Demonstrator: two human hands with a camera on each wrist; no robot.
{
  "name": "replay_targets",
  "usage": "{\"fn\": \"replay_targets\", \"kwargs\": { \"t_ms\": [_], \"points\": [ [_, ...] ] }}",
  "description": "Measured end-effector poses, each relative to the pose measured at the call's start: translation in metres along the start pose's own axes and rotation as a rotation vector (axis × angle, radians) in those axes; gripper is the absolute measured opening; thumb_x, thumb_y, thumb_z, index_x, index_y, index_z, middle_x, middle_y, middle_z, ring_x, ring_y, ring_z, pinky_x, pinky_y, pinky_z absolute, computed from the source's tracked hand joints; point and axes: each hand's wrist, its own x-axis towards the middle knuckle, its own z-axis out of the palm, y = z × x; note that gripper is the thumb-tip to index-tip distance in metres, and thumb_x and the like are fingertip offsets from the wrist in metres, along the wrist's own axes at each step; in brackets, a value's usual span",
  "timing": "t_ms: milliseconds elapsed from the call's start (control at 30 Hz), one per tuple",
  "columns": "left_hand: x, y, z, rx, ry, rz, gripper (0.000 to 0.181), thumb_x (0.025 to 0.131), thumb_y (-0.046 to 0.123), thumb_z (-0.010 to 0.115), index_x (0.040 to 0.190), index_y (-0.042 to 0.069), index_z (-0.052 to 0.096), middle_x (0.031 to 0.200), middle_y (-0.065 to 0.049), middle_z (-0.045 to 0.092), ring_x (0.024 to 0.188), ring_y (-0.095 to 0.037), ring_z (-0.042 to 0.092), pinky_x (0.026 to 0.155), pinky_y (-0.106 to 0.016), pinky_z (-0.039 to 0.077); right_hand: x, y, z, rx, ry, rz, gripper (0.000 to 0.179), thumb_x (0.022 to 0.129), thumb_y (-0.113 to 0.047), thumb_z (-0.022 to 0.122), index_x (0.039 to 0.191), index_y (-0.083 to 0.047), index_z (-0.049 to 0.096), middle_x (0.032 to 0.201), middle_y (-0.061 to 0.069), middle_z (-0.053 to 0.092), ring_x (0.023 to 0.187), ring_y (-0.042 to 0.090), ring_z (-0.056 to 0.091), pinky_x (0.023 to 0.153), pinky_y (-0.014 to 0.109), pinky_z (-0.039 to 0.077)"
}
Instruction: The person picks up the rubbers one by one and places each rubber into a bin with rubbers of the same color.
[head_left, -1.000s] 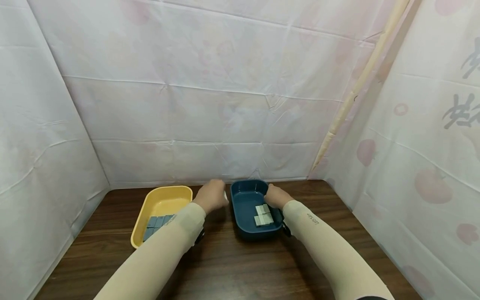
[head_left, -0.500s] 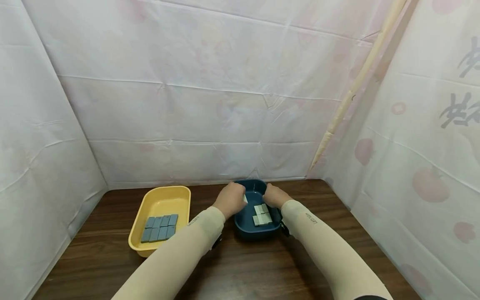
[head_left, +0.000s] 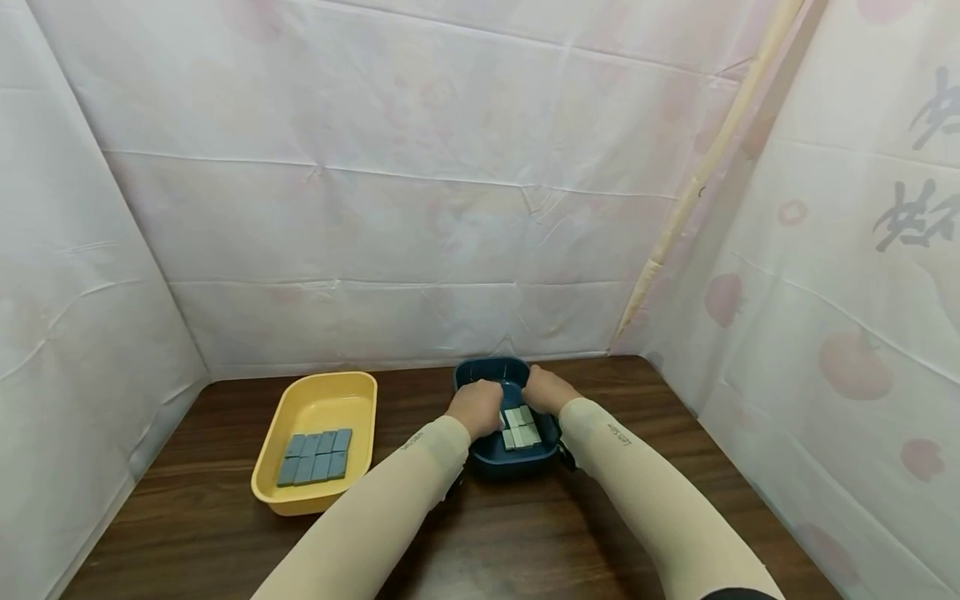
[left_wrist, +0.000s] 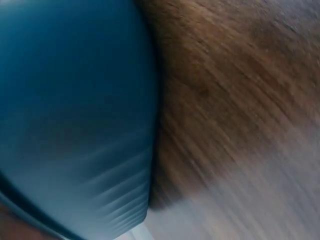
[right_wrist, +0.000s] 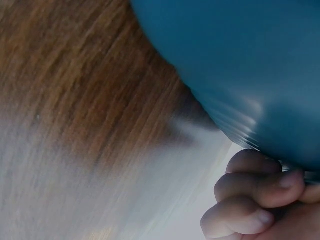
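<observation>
My left hand (head_left: 478,408) reaches over the left side of a dark blue plastic bin (head_left: 504,463), pinching a small white block (head_left: 502,422) that is mostly covered by the fingers. Right beside it, on the bin floor, several pale blocks (head_left: 521,428) lie close together in rows. My right hand (head_left: 549,390) grips the bin's right rim; the right wrist view shows its curled fingers (right_wrist: 240,190) at the edge of the blue bin wall (right_wrist: 250,55). In the left wrist view the bin's outer wall (left_wrist: 75,100) fills the left side, and the block is out of sight.
A yellow bin (head_left: 367,417) stands to the left, with grey-blue blocks (head_left: 315,457) set in two rows inside. Both bins rest on a dark wooden table (head_left: 525,533). Pale patterned sheets (head_left: 420,250) close off the back and sides.
My left hand has moved right, from the space between the bins, and down into the blue bin with its white block. The right hand has stayed on the rim.
</observation>
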Motion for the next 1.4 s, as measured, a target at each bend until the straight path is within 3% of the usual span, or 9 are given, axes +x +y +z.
{"fn": "replay_targets", "kwargs": {
  "t_ms": [167, 333, 600, 733, 1033, 1167, 1267, 1333, 1400],
  "points": [
    [-0.001, -0.001, 0.001, 0.017, 0.002, 0.010, 0.023, 0.100, 0.022, 0.090, 0.080, 0.016, 0.080, 0.081, 0.002, 0.079, 0.076, -0.012, 0.070, 0.085, -0.041, 0.066, 0.000, -0.002, 0.000, -0.003, 0.010, 0.002, 0.072, 0.117, -0.023, 0.051, 0.173, 0.013, 0.025, 0.172, 0.032, 0.049, 0.122, 0.033, 0.069, 0.109, 0.051, 0.058],
    [-0.002, -0.001, -0.001, 0.086, -0.012, 0.048, 0.031, 0.110, 0.011, 0.071, 0.079, 0.016, 0.074, 0.082, 0.001, 0.077, 0.072, -0.013, 0.064, 0.082, -0.040, 0.066, -0.002, -0.002, -0.001, 0.006, 0.002, 0.003, 0.072, 0.117, -0.023, 0.050, 0.174, 0.012, 0.025, 0.175, 0.031, 0.045, 0.132, 0.035, 0.068, 0.114, 0.053, 0.056],
    [0.000, 0.004, 0.006, 0.101, -0.017, 0.082, 0.034, 0.113, 0.009, 0.064, 0.082, 0.017, 0.074, 0.085, 0.000, 0.077, 0.070, -0.012, 0.059, 0.079, -0.039, 0.063, -0.001, 0.001, -0.002, 0.001, -0.033, -0.011, 0.069, 0.118, -0.022, 0.048, 0.175, 0.010, 0.025, 0.184, 0.027, 0.031, 0.091, 0.030, 0.068, 0.092, 0.043, 0.056],
    [0.000, 0.005, 0.007, 0.105, -0.013, 0.075, 0.032, 0.114, 0.010, 0.064, 0.084, 0.017, 0.076, 0.089, 0.001, 0.078, 0.072, -0.012, 0.060, 0.080, -0.039, 0.063, 0.000, 0.002, -0.002, -0.006, -0.032, -0.011, 0.069, 0.119, -0.023, 0.048, 0.175, 0.009, 0.025, 0.186, 0.025, 0.028, 0.087, 0.026, 0.064, 0.092, 0.041, 0.055],
    [-0.008, 0.006, -0.001, 0.064, -0.065, 0.066, 0.043, 0.112, 0.009, 0.062, 0.071, 0.019, 0.065, 0.069, 0.004, 0.061, 0.065, -0.013, 0.051, 0.073, -0.034, 0.054, 0.000, -0.001, -0.003, -0.007, -0.038, 0.004, 0.072, 0.120, -0.026, 0.050, 0.176, 0.008, 0.023, 0.186, 0.025, 0.027, 0.097, 0.029, 0.068, 0.097, 0.044, 0.055],
    [-0.012, 0.002, -0.007, 0.032, -0.038, 0.093, 0.049, 0.110, 0.011, 0.067, 0.063, 0.019, 0.054, 0.063, 0.006, 0.045, 0.062, -0.013, 0.043, 0.073, -0.034, 0.046, -0.003, -0.001, -0.002, 0.016, -0.033, 0.009, 0.072, 0.119, -0.023, 0.050, 0.176, 0.010, 0.021, 0.186, 0.026, 0.025, 0.106, 0.032, 0.069, 0.105, 0.047, 0.054],
    [-0.018, -0.004, -0.017, 0.021, 0.009, 0.137, 0.033, 0.109, 0.017, 0.073, 0.076, 0.015, 0.074, 0.073, 0.005, 0.065, 0.073, -0.014, 0.060, 0.086, -0.039, 0.055, -0.004, -0.002, -0.001, 0.020, -0.026, 0.019, 0.072, 0.119, -0.022, 0.050, 0.176, 0.010, 0.021, 0.186, 0.027, 0.025, 0.100, 0.032, 0.070, 0.102, 0.048, 0.056],
    [-0.023, -0.010, -0.026, 0.021, 0.034, 0.147, 0.017, 0.109, 0.023, 0.076, 0.100, 0.014, 0.087, 0.097, 0.003, 0.082, 0.094, -0.018, 0.075, 0.100, -0.046, 0.059, -0.004, -0.002, 0.001, 0.017, -0.017, 0.032, 0.073, 0.118, -0.024, 0.051, 0.176, 0.009, 0.021, 0.185, 0.027, 0.028, 0.106, 0.033, 0.073, 0.104, 0.049, 0.057],
    [-0.029, -0.018, -0.037, 0.023, 0.062, 0.138, 0.022, 0.109, 0.026, 0.077, 0.125, 0.014, 0.087, 0.126, -0.001, 0.084, 0.121, -0.023, 0.077, 0.113, -0.052, 0.058, -0.003, -0.003, 0.002, 0.012, -0.004, 0.045, 0.074, 0.118, -0.025, 0.053, 0.176, 0.009, 0.022, 0.183, 0.028, 0.032, 0.127, 0.038, 0.073, 0.112, 0.054, 0.057]
  ]
}}
